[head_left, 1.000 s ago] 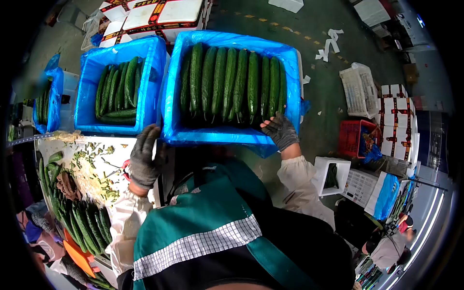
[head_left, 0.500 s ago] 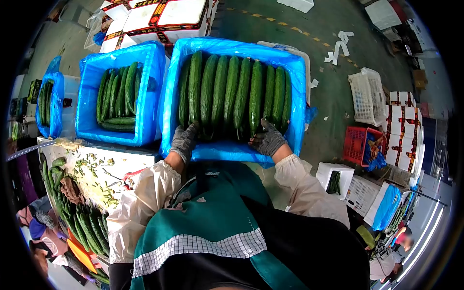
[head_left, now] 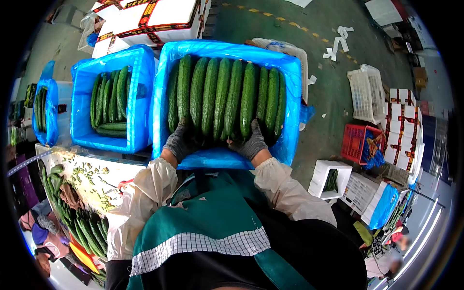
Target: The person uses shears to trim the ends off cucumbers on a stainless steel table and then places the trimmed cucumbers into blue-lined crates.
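Note:
A row of several cucumbers lies side by side in a box lined with blue plastic. My left hand, in a dark grey glove, reaches over the near edge and touches the lower ends of the cucumbers at the left. Against the lower ends further right rests my right hand, gloved too, its thumb pointing up along a cucumber. Both hands have their fingers spread, with some fingertips hidden down beside the cucumbers. Neither lifts anything.
A smaller blue-lined box of cucumbers stands at the left. Below it, a white table bears scraps and loose cucumbers. White cartons are stacked behind. A red crate is at the right. Co-workers are at both lower corners.
My left hand came from above the table to the box's near edge, then onto the cucumbers. My right hand moved left along their lower ends. The view has shifted slightly.

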The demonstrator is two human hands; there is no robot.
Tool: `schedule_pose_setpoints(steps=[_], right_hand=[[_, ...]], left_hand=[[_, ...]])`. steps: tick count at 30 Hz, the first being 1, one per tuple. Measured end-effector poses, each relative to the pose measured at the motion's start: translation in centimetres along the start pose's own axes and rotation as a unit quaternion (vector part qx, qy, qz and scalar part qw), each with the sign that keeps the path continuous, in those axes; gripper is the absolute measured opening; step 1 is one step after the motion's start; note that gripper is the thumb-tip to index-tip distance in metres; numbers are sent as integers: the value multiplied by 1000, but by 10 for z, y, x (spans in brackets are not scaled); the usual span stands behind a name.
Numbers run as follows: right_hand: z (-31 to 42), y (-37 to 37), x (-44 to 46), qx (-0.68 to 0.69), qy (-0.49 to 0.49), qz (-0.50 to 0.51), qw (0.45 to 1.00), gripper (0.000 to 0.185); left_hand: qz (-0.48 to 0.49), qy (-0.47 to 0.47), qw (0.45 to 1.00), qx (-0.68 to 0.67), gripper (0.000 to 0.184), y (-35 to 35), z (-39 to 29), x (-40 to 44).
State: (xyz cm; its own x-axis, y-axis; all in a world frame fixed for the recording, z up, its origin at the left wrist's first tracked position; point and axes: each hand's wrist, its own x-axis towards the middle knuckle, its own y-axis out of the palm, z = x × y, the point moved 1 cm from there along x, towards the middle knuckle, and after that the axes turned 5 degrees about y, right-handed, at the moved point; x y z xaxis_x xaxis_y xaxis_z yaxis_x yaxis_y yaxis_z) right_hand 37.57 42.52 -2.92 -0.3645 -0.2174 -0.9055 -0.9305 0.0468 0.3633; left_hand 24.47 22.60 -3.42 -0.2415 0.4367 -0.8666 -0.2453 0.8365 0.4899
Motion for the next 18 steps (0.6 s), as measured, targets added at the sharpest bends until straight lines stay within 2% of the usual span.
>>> schedule_pose_setpoints(steps=[5,7,11,13,14,18], right_hand=[[-10,1,-4,19,-62,-41,997,57],[-12,8,-14,-36,-78,-19,996,59],[-18,26,-41,-60,-40,-74,995,63],[-22,34,-55,-118,-26,11,993,70],[-21,33,-53,-143,7,26,989,73],[-11,22,-43,-194,32,103,975,78]], left_hand=[[-25,5,1000,-1,49,26,3,-25],[-44,-3,999,14,52,30,2,-31],[-14,7,999,30,55,40,0,-38],[87,-83,989,88,58,36,-4,-33],[93,-79,981,150,66,38,-3,-36],[66,-36,986,145,73,57,-2,-45]])
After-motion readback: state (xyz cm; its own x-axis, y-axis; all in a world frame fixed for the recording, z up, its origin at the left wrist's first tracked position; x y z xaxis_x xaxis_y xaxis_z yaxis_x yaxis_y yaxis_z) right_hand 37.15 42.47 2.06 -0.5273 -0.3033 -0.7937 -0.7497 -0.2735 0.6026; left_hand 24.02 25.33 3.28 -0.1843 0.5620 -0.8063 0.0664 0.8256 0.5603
